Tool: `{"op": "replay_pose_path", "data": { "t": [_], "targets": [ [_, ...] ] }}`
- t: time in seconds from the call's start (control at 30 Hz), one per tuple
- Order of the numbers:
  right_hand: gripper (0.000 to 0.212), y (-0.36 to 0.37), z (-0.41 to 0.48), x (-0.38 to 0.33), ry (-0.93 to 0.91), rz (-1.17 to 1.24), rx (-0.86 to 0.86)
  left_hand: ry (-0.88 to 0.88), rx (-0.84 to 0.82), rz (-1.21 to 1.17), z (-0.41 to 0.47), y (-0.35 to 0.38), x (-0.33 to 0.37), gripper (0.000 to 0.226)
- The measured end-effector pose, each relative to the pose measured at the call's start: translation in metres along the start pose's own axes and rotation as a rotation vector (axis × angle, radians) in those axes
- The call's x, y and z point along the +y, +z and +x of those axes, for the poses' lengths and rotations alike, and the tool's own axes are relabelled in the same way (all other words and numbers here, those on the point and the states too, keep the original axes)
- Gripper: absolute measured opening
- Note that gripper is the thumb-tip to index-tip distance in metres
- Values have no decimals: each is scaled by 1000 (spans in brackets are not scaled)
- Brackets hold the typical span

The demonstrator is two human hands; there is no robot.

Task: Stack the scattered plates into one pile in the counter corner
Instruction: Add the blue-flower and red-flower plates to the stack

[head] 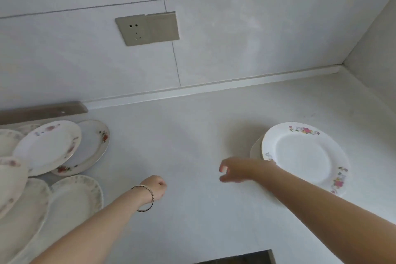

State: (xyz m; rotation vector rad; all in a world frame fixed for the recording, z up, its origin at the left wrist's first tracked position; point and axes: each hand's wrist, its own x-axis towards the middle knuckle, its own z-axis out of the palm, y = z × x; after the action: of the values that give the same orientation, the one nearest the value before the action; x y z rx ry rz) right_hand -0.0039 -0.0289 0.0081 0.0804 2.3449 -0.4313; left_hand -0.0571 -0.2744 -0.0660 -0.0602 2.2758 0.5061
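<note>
Near the counter corner (pixel 334 79), floral plate (pixel 304 156) tops the pile (pixel 255 150); scattered plates (pixel 49 146) overlap far left. Right hand (pixel 233 170) half-open, left hand (pixel 157 187) fisted, both empty. Risk: dragging one overlapped plate (glazed, likely slick) could topple neighbours.

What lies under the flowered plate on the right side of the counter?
A lower plate shows its rim left of the flowered plate; its rest, and any more beneath, is covered.
</note>
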Motion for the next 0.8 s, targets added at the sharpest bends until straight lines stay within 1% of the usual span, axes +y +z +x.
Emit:
{"op": "replay_pose_path", "data": {
  "t": [0.07,0.17,0.27,0.43,0.57,0.63,0.7,0.8],
  "targets": [
    [46,4,16,-36,-37,-149,-69,-35,41,-68,-6,-13,-30,29],
    [43,14,40,-88,-77,-274,-94,-90,113,-161,-13,-35,-84,30],
    [42,28,62,-141,-105,-321,-133,-138,178,-208,-21,-62,-143,28],
    [42,56,94,-231,-125,-344,-173,-206,234,-239,-28,-109,-242,29],
    [40,79,121,-305,-135,-271,-158,-223,228,-186,-32,-151,-311,18],
    [37,87,133,-343,-162,-202,-118,-222,231,-187,-32,-171,-341,20],
    [34,94,144,-383,-187,-84,-56,-222,253,-205,-32,-187,-368,24],
    [18,105,162,-442,-190,133,-46,-242,255,-181,-34,-204,-405,19]
  ]
}}
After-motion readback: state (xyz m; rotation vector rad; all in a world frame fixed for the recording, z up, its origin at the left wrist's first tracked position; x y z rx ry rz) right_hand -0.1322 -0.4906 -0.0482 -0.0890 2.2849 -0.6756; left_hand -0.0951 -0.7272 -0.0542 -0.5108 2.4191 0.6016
